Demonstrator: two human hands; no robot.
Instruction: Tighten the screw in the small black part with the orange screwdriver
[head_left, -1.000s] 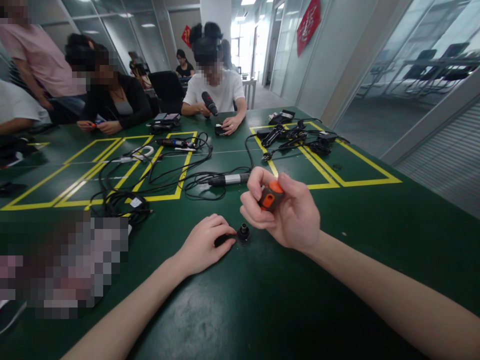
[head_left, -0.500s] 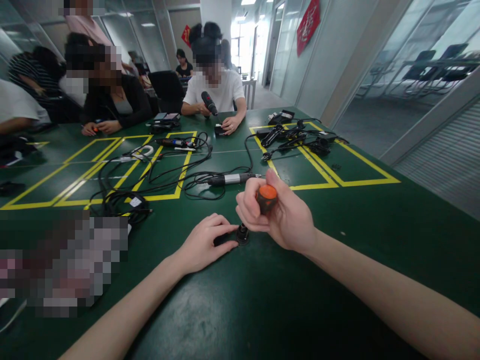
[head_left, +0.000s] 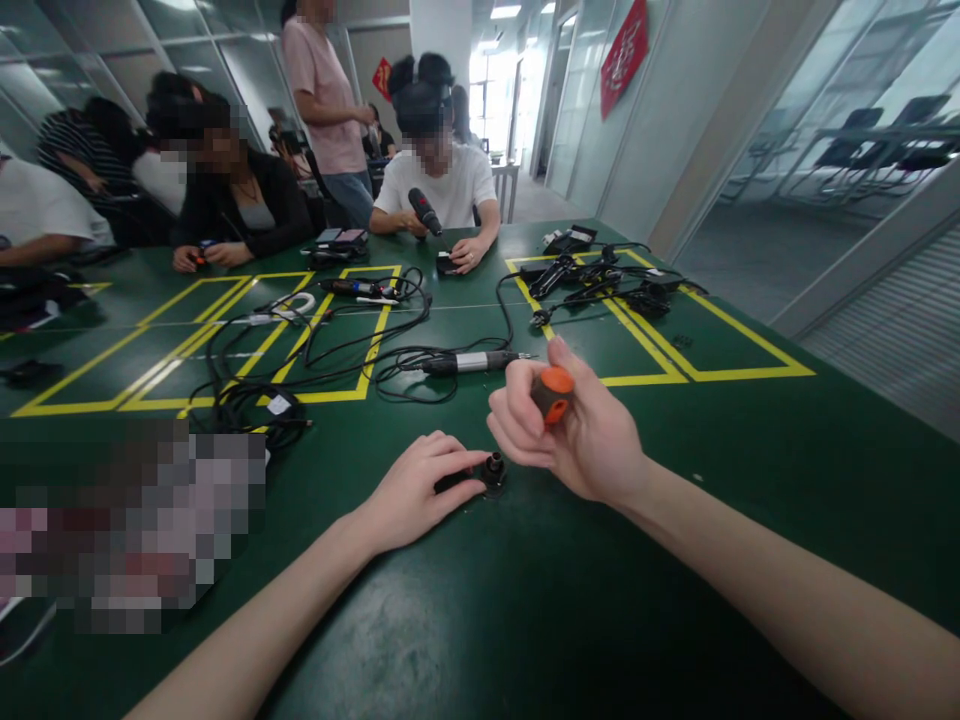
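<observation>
On the green table [head_left: 570,600] stands a small black round part [head_left: 493,468] with a narrow upright neck. My left hand [head_left: 420,490] is closed on its left side, thumb and fingertips pinching it. My right hand [head_left: 577,430] is wrapped around a screwdriver [head_left: 555,393] with an orange and dark grey handle, held just above and to the right of the part. The butt of the handle faces me. My fingers hide its shaft and tip, so whether it touches the part cannot be seen.
Beyond my hands lies a silver and black electric screwdriver [head_left: 480,361] with coiled cables [head_left: 262,405] to its left. Black cables and adapters [head_left: 600,275] lie in yellow-taped areas at the back right. Opposite, a person [head_left: 442,190] holds a power drill [head_left: 425,212]. Other people sit at left.
My right hand has drawn slightly right of the black part, and the screwdriver handle has tilted, showing more of its side. The left hand keeps its pinch. A person in pink has walked right behind the table.
</observation>
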